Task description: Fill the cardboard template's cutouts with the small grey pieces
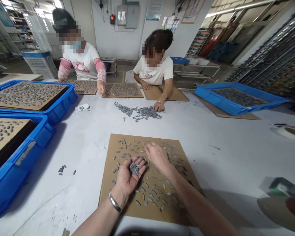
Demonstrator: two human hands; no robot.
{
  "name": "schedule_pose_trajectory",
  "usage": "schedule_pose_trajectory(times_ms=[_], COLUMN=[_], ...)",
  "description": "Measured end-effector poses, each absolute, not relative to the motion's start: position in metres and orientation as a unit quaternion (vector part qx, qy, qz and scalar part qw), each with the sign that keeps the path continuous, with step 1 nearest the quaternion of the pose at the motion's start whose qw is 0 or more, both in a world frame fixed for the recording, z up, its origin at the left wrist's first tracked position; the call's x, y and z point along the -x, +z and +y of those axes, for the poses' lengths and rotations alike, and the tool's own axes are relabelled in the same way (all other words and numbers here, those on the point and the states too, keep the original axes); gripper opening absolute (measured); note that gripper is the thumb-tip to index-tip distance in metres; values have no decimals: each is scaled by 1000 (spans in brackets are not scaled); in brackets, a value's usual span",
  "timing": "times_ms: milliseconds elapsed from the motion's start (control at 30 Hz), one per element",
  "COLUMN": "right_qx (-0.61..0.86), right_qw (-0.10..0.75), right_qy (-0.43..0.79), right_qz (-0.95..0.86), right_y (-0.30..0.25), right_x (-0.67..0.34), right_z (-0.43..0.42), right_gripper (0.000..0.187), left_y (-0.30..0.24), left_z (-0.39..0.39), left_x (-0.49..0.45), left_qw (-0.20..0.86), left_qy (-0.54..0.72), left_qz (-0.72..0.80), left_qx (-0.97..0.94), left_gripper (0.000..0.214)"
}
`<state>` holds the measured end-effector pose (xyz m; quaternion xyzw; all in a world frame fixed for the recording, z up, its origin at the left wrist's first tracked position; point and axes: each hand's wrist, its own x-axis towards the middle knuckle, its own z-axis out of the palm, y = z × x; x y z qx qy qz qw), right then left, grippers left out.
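While the left hand (129, 175), cupped palm-up, holds a heap of grey oval pieces (134, 168), the right hand (157, 155) lies palm-down just beyond it on the brown cardboard sheet (108, 196); whether it pinches a piece cannot be told. Pieces already lie spaced around both hands, bare patches remain left of the palm, and a loose grey pile (142, 112) sits well beyond.

head view, downward, close over table (211, 137)

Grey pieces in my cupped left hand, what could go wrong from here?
1. The left hand is only loosely cupped; its grey pieces could spill onto those spread on the cardboard sheet.
2. The right hand and forearm lie low over the sheet and may knock laid pieces askew.
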<state>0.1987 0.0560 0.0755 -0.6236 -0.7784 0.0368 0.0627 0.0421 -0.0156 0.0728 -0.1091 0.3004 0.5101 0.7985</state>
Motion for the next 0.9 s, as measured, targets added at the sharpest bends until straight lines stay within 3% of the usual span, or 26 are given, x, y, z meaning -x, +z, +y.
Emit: schedule_pose_trajectory(times_ms=[133, 267, 467, 633, 900], right_qx=[509, 424, 442, 536, 580], right_qw=[148, 120, 101, 177, 143], right_qy=[120, 108, 71, 131, 89], right_qz=[-840, -891, -889, -815, -797], right_y=[92, 93, 85, 85, 53], right_x=[-199, -191, -194, -218, -209], right_z=[31, 2, -6, 55, 131], right_gripper=[22, 25, 22, 20, 18], left_y=[74, 75, 74, 71, 62], left_z=[-17, -20, -22, -20, -17], left_x=[-44, -47, -50, -47, -43], left_qw=[793, 785, 797, 812, 804], left_qy=[530, 536, 520, 507, 503], left_qz=[279, 287, 286, 269, 294], left_qx=[115, 118, 111, 107, 123], left_gripper=[20, 23, 22, 15, 12])
